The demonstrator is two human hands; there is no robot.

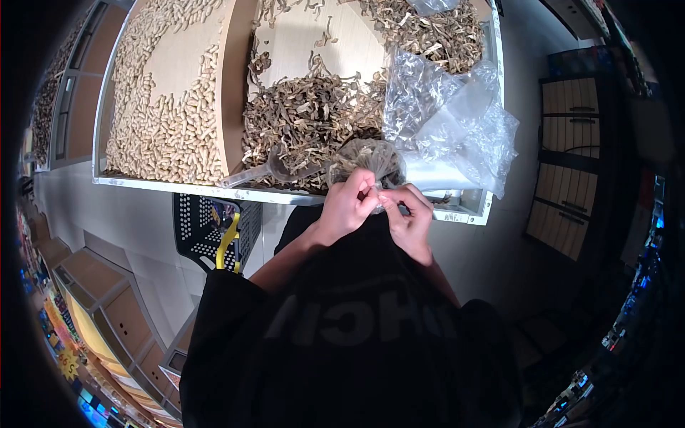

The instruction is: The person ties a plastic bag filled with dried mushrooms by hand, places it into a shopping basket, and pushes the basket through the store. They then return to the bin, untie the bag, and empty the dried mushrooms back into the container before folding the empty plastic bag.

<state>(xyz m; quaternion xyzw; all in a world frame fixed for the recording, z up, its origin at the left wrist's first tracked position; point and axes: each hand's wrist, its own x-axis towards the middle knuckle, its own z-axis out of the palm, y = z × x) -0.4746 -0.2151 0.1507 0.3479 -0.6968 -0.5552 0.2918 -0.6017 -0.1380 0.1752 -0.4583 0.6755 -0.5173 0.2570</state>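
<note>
Left hand [349, 207], right hand [409, 220], both curled

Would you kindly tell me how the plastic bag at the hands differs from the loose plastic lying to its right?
The held bag is gathered in the fingers of the left hand and right hand; the loose plastic is untouched by either.
The held bag looks rounded and bunched, while the loose plastic lies crumpled and flat.
The held bag looks smaller; the loose plastic spreads wider.
Both are see-through.

Plastic bag [362, 153] partly behind hands [348, 205]
</note>
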